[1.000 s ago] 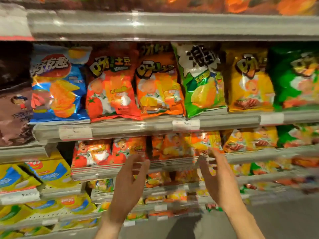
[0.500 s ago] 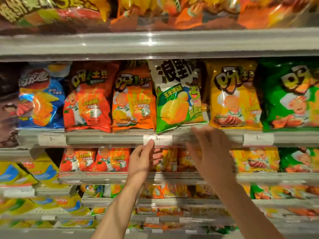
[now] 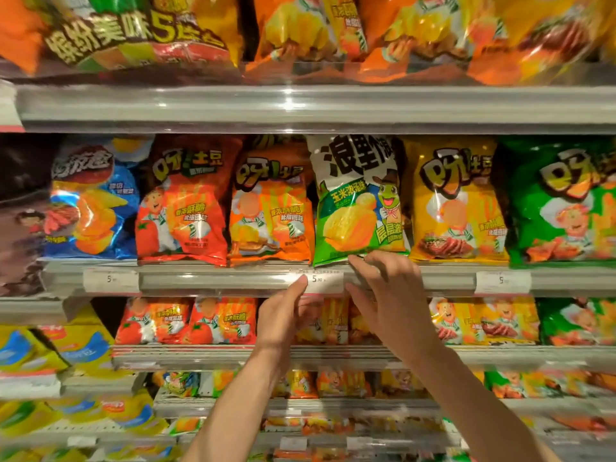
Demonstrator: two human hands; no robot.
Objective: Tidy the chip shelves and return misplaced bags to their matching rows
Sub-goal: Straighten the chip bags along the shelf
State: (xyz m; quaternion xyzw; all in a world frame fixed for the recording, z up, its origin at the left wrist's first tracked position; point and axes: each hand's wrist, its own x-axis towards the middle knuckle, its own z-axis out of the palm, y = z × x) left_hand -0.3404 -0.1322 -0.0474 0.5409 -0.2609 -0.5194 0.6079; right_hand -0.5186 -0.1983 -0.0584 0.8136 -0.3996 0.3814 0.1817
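The right hand reached up with fingers loosely spread, fingertips touching the bottom edge of the green-and-white foil chip bag on the grey metal shelf rail. The left hand was open, one fingertip on the white price label. Six bags fronted that row: blue bag, red bag, orange bag, yellow bag and dark green bag around it. Three labels showed.
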